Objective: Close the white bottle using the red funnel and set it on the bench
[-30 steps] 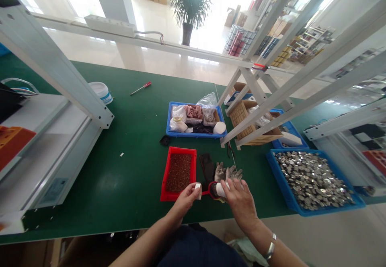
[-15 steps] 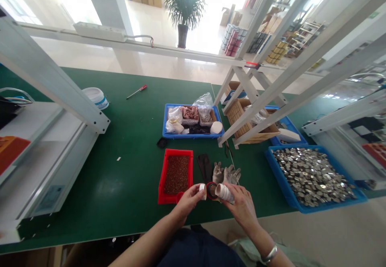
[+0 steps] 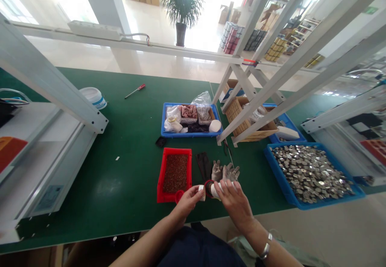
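Note:
My left hand (image 3: 189, 201) pinches a white cap (image 3: 202, 193) by its edge, beside the front right corner of the red tray (image 3: 160, 178) with brown granules. My right hand (image 3: 237, 202) is wrapped over a small white bottle (image 3: 214, 190), and most of the bottle is hidden under the fingers. The bottle is tilted, its mouth end pointing left toward the cap. Just behind the cap and bottle stands a round container with a red rim (image 3: 208, 183), partly covered. A red scoop-like piece (image 3: 179, 196) lies at the tray's front edge.
Grey work gloves (image 3: 230, 172) and a dark cloth-like strip (image 3: 204, 164) lie behind my hands. A blue tray (image 3: 193, 134) with bags stands farther back. To the right, a large blue tray (image 3: 283, 194) holds many metal parts. White frame posts (image 3: 241, 124) rise at the right.
My right hand has turned over the bottle, so its fingers now cover more of it, and the bottle has shifted slightly left. My left hand still holds the cap.

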The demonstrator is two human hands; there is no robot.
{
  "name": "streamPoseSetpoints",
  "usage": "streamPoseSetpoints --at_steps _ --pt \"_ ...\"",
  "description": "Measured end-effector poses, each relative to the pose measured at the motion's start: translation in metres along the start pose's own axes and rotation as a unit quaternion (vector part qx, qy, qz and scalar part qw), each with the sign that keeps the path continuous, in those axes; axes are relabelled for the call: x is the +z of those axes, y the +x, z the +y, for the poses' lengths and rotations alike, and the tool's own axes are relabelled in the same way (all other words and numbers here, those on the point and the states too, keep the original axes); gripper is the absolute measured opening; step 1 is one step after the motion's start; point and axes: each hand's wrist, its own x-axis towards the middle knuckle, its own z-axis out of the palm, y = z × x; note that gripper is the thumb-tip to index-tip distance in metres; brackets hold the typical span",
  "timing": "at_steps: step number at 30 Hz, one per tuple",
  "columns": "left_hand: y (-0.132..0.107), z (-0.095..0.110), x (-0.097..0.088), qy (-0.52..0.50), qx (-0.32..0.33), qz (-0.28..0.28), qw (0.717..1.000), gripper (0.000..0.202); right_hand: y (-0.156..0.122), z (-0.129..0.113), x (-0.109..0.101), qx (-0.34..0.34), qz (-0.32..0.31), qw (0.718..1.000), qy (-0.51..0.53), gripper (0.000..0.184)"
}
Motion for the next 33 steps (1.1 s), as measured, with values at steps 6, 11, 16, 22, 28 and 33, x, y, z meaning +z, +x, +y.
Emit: streamPoseSetpoints --at_steps 6,11,16,22,28,33 --pt "0.002 -0.005 -0.004 0.014 -0.011 0.009 1.000 0.092 0.012 0.007 -0.006 -0.087 0.012 0.996 -0.018 0.042" --pt "0.001 -0.007 -0.009 0.016 -0.022 0.013 1.000 0.096 0.006 0.018 -0.005 -0.097 0.000 0.995 0.011 0.038" --pt "-0.003 -0.006 -0.012 0.012 -0.025 0.013 1.000 0.098 0.007 0.032 -0.008 -0.008 -0.055 0.996 0.070 0.042" --pt "-0.002 -0.004 -0.010 0.006 -0.027 0.003 1.000 0.092 0.006 0.044 -0.005 0.115 -0.136 0.974 0.142 0.067" --pt "0.002 -0.005 -0.004 0.008 -0.021 -0.001 1.000 0.096 -0.011 0.042 0.016 0.166 -0.165 0.953 0.193 0.055" --pt "0.007 -0.005 0.000 0.016 -0.018 -0.011 1.000 0.098 -0.011 0.033 0.010 0.155 -0.126 0.967 0.156 0.058"
